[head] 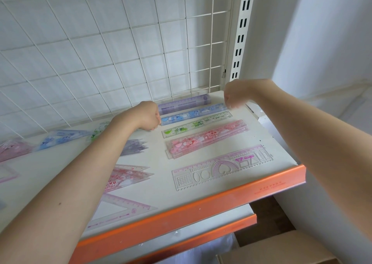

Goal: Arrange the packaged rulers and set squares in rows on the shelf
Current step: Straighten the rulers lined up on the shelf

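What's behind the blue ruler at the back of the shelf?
Behind the blue ruler lies a purple ruler pack, then the white wire grid. The left hand hides both rulers' left ends; the right hand covers the blue one's right end.

"CUTE" reads on the green ruler (196, 127) and pink ruler (205, 142) right of the left hand (148, 115).

Soft, even daylight fills the scene, bright but flat, with only faint shadows under the two hands on the shelf (201, 185). The right hand (234, 96) is smeared by motion blur at its fingers; the left hand (148, 115) is sharper. Wide-angle distortion bows the wire grid (100, 48) and stretches both forearms toward the edges.
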Demonstrator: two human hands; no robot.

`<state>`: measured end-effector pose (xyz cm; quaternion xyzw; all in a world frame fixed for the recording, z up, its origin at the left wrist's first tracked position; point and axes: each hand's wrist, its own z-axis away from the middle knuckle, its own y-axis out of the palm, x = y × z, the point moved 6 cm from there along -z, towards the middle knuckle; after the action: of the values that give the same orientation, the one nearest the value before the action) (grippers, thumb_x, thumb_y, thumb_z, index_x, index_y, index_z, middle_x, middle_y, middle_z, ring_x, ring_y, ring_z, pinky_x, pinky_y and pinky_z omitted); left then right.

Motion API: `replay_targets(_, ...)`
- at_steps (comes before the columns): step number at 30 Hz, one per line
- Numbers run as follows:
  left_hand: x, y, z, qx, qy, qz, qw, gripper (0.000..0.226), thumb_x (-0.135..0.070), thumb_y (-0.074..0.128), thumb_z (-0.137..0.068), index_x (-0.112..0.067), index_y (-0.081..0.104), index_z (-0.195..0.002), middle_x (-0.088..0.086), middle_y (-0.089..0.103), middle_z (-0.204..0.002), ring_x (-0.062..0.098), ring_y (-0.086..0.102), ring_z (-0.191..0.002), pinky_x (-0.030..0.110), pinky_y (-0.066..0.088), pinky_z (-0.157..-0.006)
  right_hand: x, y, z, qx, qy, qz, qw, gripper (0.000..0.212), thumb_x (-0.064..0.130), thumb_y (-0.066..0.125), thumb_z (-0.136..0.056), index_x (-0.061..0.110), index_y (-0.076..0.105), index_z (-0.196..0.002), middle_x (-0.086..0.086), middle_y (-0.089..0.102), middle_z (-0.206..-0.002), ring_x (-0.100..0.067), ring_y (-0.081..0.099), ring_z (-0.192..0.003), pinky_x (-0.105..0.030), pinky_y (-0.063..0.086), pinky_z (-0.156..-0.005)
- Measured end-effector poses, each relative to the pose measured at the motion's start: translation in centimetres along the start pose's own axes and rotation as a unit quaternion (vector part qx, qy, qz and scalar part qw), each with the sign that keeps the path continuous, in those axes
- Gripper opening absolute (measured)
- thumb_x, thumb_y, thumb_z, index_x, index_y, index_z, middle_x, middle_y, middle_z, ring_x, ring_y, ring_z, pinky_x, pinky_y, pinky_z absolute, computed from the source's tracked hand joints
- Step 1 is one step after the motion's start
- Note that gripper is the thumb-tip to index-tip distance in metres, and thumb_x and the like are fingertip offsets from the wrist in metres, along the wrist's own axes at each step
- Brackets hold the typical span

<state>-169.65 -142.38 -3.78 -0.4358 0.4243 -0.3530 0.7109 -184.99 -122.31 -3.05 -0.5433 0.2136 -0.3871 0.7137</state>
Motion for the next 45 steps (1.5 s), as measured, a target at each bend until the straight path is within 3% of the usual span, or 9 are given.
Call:
replay_targets(4, 0.0, -0.1, 0.1, 0.000, 0.005, -0.008, 1.000, 0.031, -0.001, 0.043, -0.088, -0.015, 0.056, -0.064, 0.012, 0.069, -0.100, 0.020, 0.062, -0.071, 0.028, 0.051, -0.074, 0.1, 0.1, 0.0, -0.002, -0.002, 0.005, 1.000, 0.020, 0.005, 0.052, -0.087, 0.003, 0.070, -0.079, -0.003, 0.063, -0.062, -0.016, 0.060, -0.061, -0.025, 0.049, -0.067)
replay_targets(10, -0.1, -0.2, 0.5, 0.007, 0.004, -0.025, 1.000, 0.030, -0.001, 0.043, -0.088, -0.011, 0.059, -0.065, 0.011, 0.069, -0.103, 0.021, 0.063, -0.074, 0.029, 0.050, -0.075, 0.0, 0.0, 0.1, -0.008, -0.005, 0.021, 1.000, 0.019, 0.007, 0.053, -0.085, 0.001, 0.070, -0.080, -0.007, 0.065, -0.065, -0.021, 0.062, -0.065, -0.028, 0.050, -0.068)
replay_targets(13, -0.2, -0.6, 0.5, -0.007, -0.003, -0.062, 0.998, 0.018, -0.008, 0.051, -0.088, -0.001, 0.068, -0.089, 0.011, 0.065, -0.109, 0.025, 0.060, -0.091, 0.029, 0.046, -0.074, 0.1, -0.3, 0.6, -0.014, 0.001, 0.020, 1.000, 0.021, 0.007, 0.048, -0.086, 0.000, 0.067, -0.092, -0.013, 0.069, -0.081, -0.028, 0.066, -0.077, -0.028, 0.049, -0.069)
replay_targets(15, -0.4, -1.0, 0.6, -0.013, -0.005, -0.073, 0.997, 0.021, -0.017, 0.057, -0.089, -0.005, 0.065, -0.103, 0.011, 0.061, -0.115, 0.025, 0.056, -0.100, 0.027, 0.042, -0.077, 0.3, -0.5, 0.9, -0.008, -0.001, 0.027, 1.000, 0.026, 0.009, 0.047, -0.088, 0.002, 0.063, -0.107, -0.017, 0.068, -0.094, -0.028, 0.066, -0.082, -0.027, 0.047, -0.065)
replay_targets(18, -0.6, -1.1, 0.7, -0.003, -0.003, -0.086, 0.996, 0.039, -0.028, 0.059, -0.089, -0.012, 0.054, -0.124, 0.008, 0.052, -0.127, 0.024, 0.050, -0.116, 0.025, 0.038, -0.085, 0.6, -0.4, 1.1, 0.020, -0.013, 0.025, 0.999, 0.035, 0.017, 0.057, -0.086, 0.015, 0.054, -0.120, -0.011, 0.065, -0.089, -0.023, 0.063, -0.078, -0.027, 0.048, -0.065)
replay_targets(21, -0.7, -0.7, 0.6, 0.013, 0.001, -0.092, 0.996, 0.047, -0.031, 0.060, -0.088, -0.014, 0.048, -0.131, 0.007, 0.051, -0.131, 0.023, 0.049, -0.118, 0.026, 0.038, -0.090, 0.6, -0.2, 0.9, 0.038, -0.014, 0.030, 0.999, 0.042, 0.021, 0.062, -0.084, 0.020, 0.049, -0.124, -0.006, 0.062, -0.080, -0.019, 0.059, -0.071, -0.026, 0.047, -0.062)
replay_targets(29, -1.0, -0.3, 0.3, 0.017, 0.024, -0.104, 0.994, 0.043, -0.026, 0.061, -0.088, -0.011, 0.053, -0.127, 0.007, 0.055, -0.124, 0.022, 0.051, -0.112, 0.026, 0.041, -0.089, 1.3, -0.4, 1.1, 0.037, -0.026, 0.072, 0.996, 0.032, 0.021, 0.061, -0.086, 0.011, 0.059, -0.117, -0.002, 0.059, -0.073, -0.021, 0.057, -0.074, -0.021, 0.042, -0.057)
replay_targets(38, -1.2, -0.1, -0.2, 0.023, 0.039, -0.127, 0.991, 0.038, -0.023, 0.056, -0.091, -0.008, 0.052, -0.126, 0.009, 0.055, -0.122, 0.023, 0.052, -0.110, 0.026, 0.039, -0.085, 1.3, -0.2, 0.7, 0.028, -0.023, 0.071, 0.997, 0.029, 0.021, 0.061, -0.084, 0.005, 0.064, -0.108, -0.013, 0.068, -0.096, -0.020, 0.059, -0.074, -0.024, 0.043, -0.059)
replay_targets(45, -1.3, 0.0, -0.2, 0.039, 0.036, -0.122, 0.991, 0.035, -0.022, 0.057, -0.091, -0.007, 0.055, -0.122, 0.003, 0.058, -0.090, 0.022, 0.058, -0.097, 0.027, 0.044, -0.081, 1.2, -0.2, 0.7, 0.030, -0.026, 0.065, 0.997, 0.029, 0.021, 0.061, -0.084, 0.005, 0.064, -0.107, -0.012, 0.068, -0.094, -0.019, 0.059, -0.074, -0.024, 0.044, -0.059)
